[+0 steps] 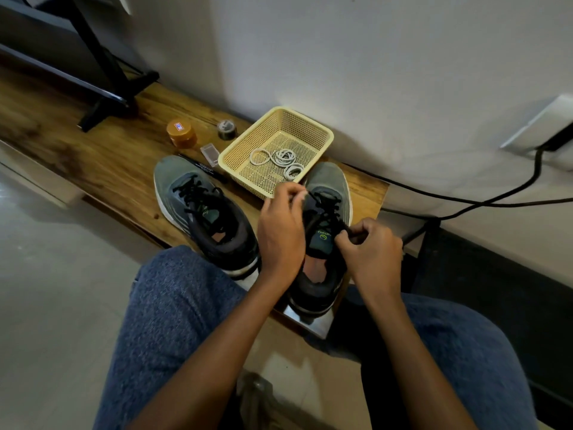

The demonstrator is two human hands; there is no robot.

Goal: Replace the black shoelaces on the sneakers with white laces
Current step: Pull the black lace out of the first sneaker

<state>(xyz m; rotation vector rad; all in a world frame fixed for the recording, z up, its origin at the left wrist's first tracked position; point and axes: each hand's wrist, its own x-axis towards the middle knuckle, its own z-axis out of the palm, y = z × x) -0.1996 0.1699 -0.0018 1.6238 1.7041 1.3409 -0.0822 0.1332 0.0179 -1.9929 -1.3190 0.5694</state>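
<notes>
A wooden tabletop [102,156] runs along a pale wall, seen from above by a seated person in blue jeans. Two grey-green sneakers sit on it, toes toward the wall. The left sneaker [198,209], still fully laced in black, lies just left of the left hand's [280,234] fingers. The right sneaker [325,231] sits between both hands. Just beyond the fingers stands a cream mesh basket [313,127] holding coiled white laces [279,161]. The left hand's fingers are curled, pinching the black lace [325,209] near the toe end of the eyelets; the right hand [370,251] pinches a lace end beside the tongue (both fingers closed on lace). Farther left of the basket sit an orange jar [182,134], a small tape roll [227,129] and a black marker [201,167].
</notes>
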